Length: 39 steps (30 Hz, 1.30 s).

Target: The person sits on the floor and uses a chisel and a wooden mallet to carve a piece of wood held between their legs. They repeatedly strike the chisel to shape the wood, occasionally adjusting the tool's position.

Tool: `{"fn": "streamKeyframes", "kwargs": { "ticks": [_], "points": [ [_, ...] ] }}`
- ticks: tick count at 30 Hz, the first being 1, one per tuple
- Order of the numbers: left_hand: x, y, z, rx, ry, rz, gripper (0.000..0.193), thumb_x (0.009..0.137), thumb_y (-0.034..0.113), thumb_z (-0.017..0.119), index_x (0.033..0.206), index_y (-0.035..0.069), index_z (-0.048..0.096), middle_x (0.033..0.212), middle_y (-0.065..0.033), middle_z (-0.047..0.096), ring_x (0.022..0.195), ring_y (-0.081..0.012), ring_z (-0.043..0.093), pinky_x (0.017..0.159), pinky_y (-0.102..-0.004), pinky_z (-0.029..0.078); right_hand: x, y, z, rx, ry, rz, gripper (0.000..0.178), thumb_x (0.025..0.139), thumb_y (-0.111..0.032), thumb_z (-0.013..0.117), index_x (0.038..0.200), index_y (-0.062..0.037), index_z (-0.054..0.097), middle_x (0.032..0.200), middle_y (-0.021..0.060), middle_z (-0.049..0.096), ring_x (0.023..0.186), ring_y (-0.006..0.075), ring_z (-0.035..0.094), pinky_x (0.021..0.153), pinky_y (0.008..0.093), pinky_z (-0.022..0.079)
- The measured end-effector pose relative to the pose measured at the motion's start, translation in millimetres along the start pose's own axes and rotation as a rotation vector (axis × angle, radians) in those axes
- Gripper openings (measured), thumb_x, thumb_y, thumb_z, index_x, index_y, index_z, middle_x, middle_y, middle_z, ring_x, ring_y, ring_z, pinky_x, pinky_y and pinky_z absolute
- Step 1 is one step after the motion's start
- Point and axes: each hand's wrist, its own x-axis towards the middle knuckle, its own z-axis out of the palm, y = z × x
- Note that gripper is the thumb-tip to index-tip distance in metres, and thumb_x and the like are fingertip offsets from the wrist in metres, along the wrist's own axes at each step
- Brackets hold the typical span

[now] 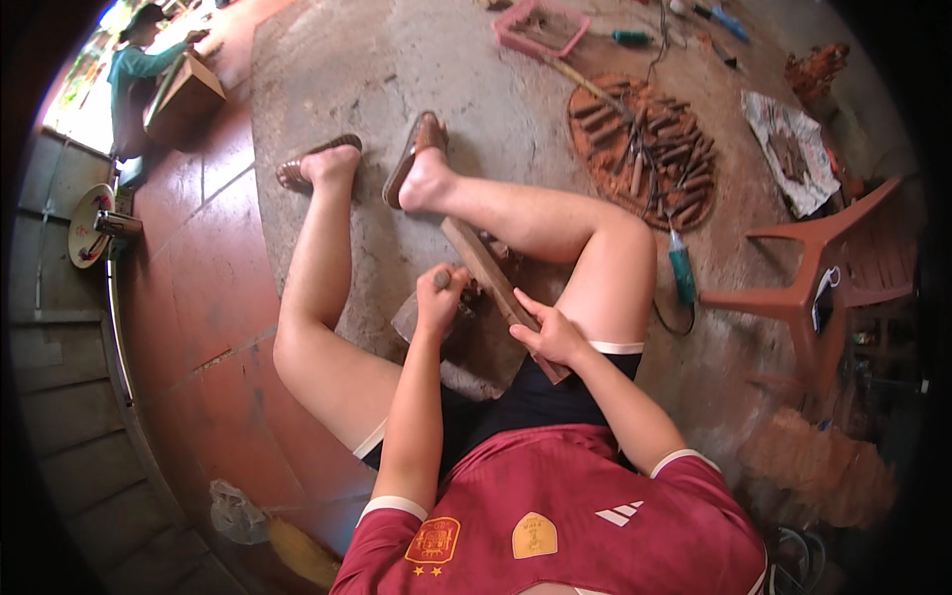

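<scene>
Concrete floor (382, 74) spreads below the legs (332, 228), between which the right hand (557, 337), fingers part-spread, clasps a wooden bar (483, 264), probably best kept steady, while the left hand (439, 300) curls round a handle (442, 280).

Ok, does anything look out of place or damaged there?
A crumpled plastic bag lies on the tiled floor, lower left, looking discarded. A teal corded tool lies loose on the concrete beside the right knee, perhaps easily kicked. I see no clear damage.
</scene>
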Motion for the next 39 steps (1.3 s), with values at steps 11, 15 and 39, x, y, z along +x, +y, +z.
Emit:
{"fn": "streamKeyframes", "kwargs": {
  "ticks": [11, 15, 39],
  "points": [
    [19, 7, 26, 0.06, 0.012, -0.115, 0.025, 0.081, 0.008, 0.064, 0.061, 0.0, 0.052, 0.053, -0.0005, 0.042, 0.054, -0.008, 0.039, 0.05, -0.03, 0.037, -42, -7, -15, 0.414, 0.205, -0.127, 0.074, 0.092, -0.01, 0.06, 0.153, -0.0008, 0.019, 0.079, 0.0001, 0.058, 0.056, 0.005, 0.05, 0.055, 0.021, 0.046],
    [17, 14, 36, 0.194, -0.111, -0.07, 0.024, 0.075, 0.008, 0.063, 0.057, -0.001, 0.051, 0.05, -0.0018, 0.044, 0.052, -0.0071, 0.04, 0.048, -0.0314, 0.037, -34, -10, -13, 0.612, 0.215, -0.08, 0.076, 0.093, -0.013, 0.058, 0.154, -0.0017, 0.014, 0.071, 0.0008, 0.054, 0.05, 0.0085, 0.051, 0.047, 0.0244, 0.046],
    [12, 49, -9, -0.17, -0.141, -0.01, 0.008, 0.095, 0.006, 0.059, 0.1, 0.0, 0.058, 0.087, -0.005, 0.063, 0.081, -0.0095, 0.057, 0.073, -0.0234, 0.045, -21, -7, -8, 0.689, 0.142, -0.076, 0.076, 0.093, -0.016, 0.06, 0.154, -0.0018, 0.015, 0.07, 0.0, 0.055, 0.051, 0.0078, 0.051, 0.049, 0.024, 0.046]
  ]
}}
